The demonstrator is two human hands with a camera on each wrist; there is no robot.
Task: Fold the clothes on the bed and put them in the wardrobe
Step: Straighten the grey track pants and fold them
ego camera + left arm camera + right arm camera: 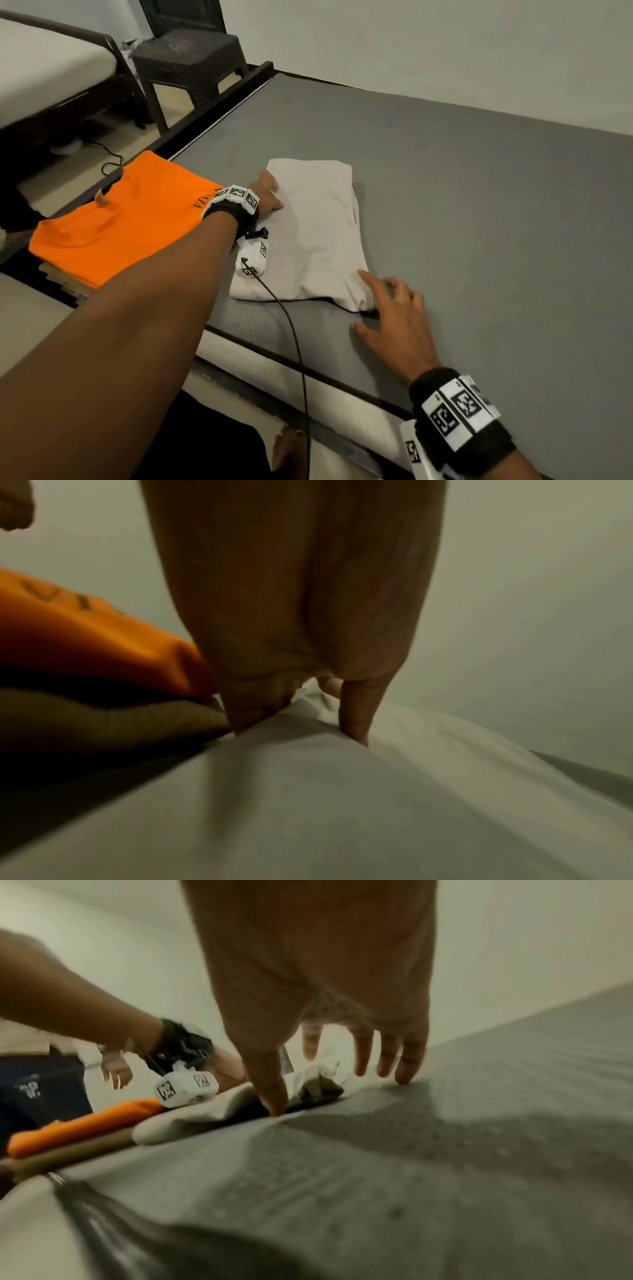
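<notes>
The left hand (267, 193) presses flat fingers on the white garment (318, 233), pinning it; the right hand (394, 318), fingers spread, reaches its near-right corner to fold.

Folded garment (318, 233) lies on bed (479, 205), near front edge. Stack of folded clothes (120, 219) just left of it, at bed's left edge. Left hand (267, 195) rests on garment's left side; right hand (397, 318) on bed at garment's near right corner. Chair (191, 65) on floor behind-left, beyond bed.
</notes>
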